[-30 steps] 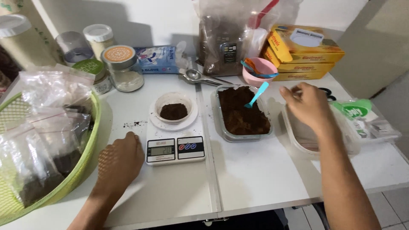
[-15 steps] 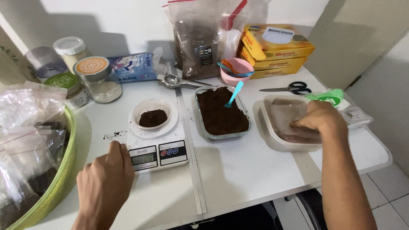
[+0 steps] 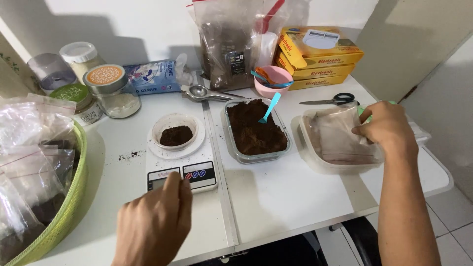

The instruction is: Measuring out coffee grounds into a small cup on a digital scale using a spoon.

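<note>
Head view: small cup (image 3: 176,132) on scale (image 3: 180,165) already holds brown powder. Left hand (image 3: 155,224) loosely curled, fingertip touching scale. Right hand (image 3: 387,127) pinches bag (image 3: 340,138) in far-right tub; unfilled.

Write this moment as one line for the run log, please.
left hand at scale | right hand in bag tub | cup on scale

White table (image 3: 276,197) made of two panels, seam running 12 to 6 o'clock. White wall (image 3: 148,24) at 12 o'clock, soft shadows on it. Beige panel or door (image 3: 419,39) at 1–2 o'clock. Pale tiled floor (image 3: 453,231) at 4–5 o'clock. Even indoor light.
</note>
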